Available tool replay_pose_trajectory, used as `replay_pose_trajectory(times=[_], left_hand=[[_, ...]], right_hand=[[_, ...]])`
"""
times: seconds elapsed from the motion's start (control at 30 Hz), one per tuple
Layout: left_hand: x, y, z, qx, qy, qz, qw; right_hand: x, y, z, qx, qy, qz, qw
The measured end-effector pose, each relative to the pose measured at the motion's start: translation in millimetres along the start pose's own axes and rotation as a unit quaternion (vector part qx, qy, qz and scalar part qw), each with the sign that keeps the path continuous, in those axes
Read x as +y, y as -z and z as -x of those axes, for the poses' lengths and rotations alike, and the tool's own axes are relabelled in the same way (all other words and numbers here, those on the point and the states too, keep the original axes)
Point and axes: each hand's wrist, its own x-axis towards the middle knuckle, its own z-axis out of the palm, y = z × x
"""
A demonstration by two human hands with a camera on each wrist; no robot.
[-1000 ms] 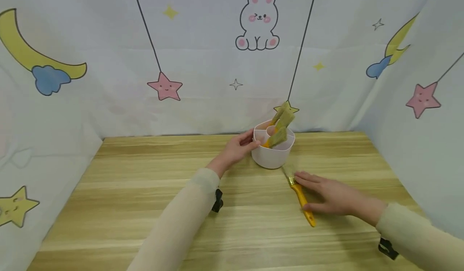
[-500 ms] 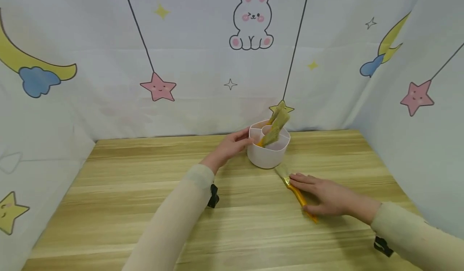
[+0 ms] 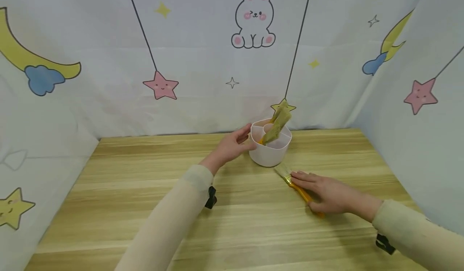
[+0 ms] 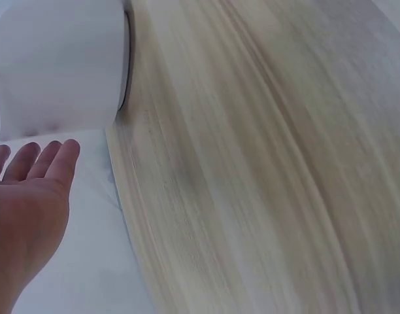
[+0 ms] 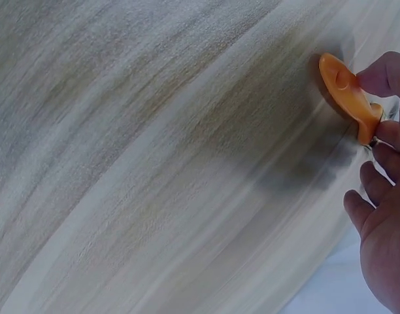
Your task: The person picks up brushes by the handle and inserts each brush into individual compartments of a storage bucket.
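Observation:
A white round organizer [image 3: 267,157] with dividers and a central tube stands near the table's back edge. Paintbrushes [image 3: 277,128] lean in it, bristles up and overlapping. At its left side is my left hand [image 3: 230,147], thumb in front, fingers fairly straight; in the left wrist view the fingertips lie close to the wall, contact unclear. A further paintbrush [image 3: 301,192] with an orange handle lies on the table, bristles towards the organizer. My right hand [image 3: 331,193] touches it, fingertips near the metal band and thumb on the handle [image 5: 347,95]. The right fingers are extended and relaxed.
The wood-grain table [image 3: 145,206] runs back to a white curtain [image 3: 203,61] printed with stars, a moon and a rabbit. The same cloth hangs along both sides. Dark wrist bands [image 3: 211,197] show under the sleeves.
The paintbrush on the table has turned slightly, its handle end swinging right towards my right thumb. My left hand stays beside the organizer, its thumb a little lower. The head view shifted slightly.

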Motion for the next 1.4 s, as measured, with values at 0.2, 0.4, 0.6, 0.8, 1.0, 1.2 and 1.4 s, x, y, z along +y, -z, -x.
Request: replay_pose_trajectory(times=[0.2,0.4,0.6,0.8,1.0,1.2,1.4], left_hand=[[-1.8,-6.0,-2.5,-0.010,-0.023,-0.025,0.9994],[-5.7,-12.0,-8.1,0.008,-0.027,-0.028,0.9992],[-4.2,-12.5,-7.5,0.020,-0.024,-0.016,0.9994],[-1.7,-12.4,-8.3,0.017,-0.023,-0.022,0.9994],[-2.6,-12.0,-9.9,0.018,-0.020,-0.018,0.9995],[-4.0,-12.2,-10.6,0.015,-0.017,-0.014,0.9996],[-5.2,-13.1,-11.5,0.016,-0.018,-0.010,0.9997]], right_hand=[[2.4,4.2,1.2,-0.001,0.004,0.007,1.0000],[2.1,2.3,2.7,0.004,-0.038,-0.019,0.9991],[-2.4,-3.4,2.7,0.069,-0.095,-0.046,0.9920],[-5.0,-12.9,2.4,0.114,-0.127,-0.050,0.9841],[-3.5,-23.3,6.1,0.141,-0.131,-0.060,0.9795],[-2.9,-33.2,8.6,0.153,-0.135,-0.061,0.9770],[-2.0,-39.7,6.5,0.170,-0.121,-0.060,0.9761]])
